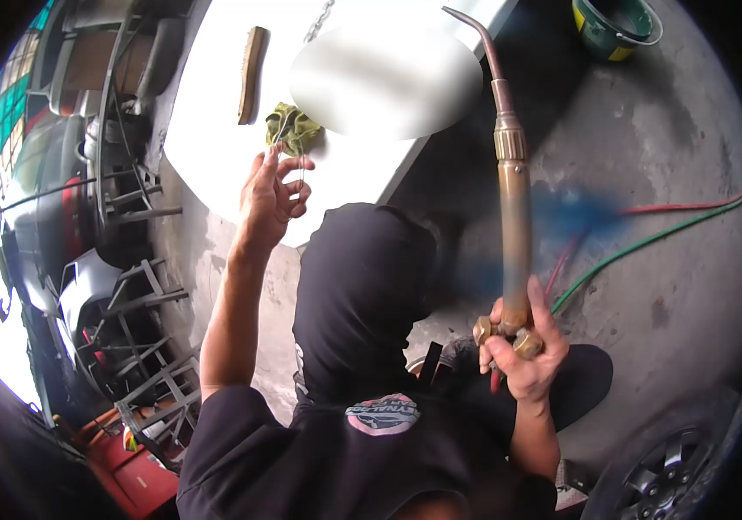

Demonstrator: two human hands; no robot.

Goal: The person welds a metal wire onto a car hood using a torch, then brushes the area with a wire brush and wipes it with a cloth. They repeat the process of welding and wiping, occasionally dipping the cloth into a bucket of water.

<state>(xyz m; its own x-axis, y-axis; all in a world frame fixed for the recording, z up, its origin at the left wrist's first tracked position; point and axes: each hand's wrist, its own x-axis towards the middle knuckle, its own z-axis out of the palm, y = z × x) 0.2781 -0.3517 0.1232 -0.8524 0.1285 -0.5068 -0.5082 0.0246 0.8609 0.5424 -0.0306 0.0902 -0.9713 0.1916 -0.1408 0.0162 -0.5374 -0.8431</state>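
Note:
My right hand (525, 354) is closed round the valve end of a brass gas welding torch (514, 208), close to its two brass knobs. The torch stands nearly upright in view, its thin bent tip (475, 26) pointing up and left, with no flame that I can make out. My left hand (274, 191) reaches forward over the white surface, thumb and fingers pinching a thin, bent metal wire (302, 173). Just beyond those fingers lies a crumpled olive-green cloth (296, 130). A brush with a wooden handle (251, 76) rests farther up on the white surface (206, 95).
Red hose (683, 208) and green hose (648, 249) trail over the concrete floor at right. A green bucket (615, 30) stands at top right, a wheel (670, 477) at lower right. Metal frames (154, 373) crowd the left. My dark-clad knee (362, 286) is in the middle.

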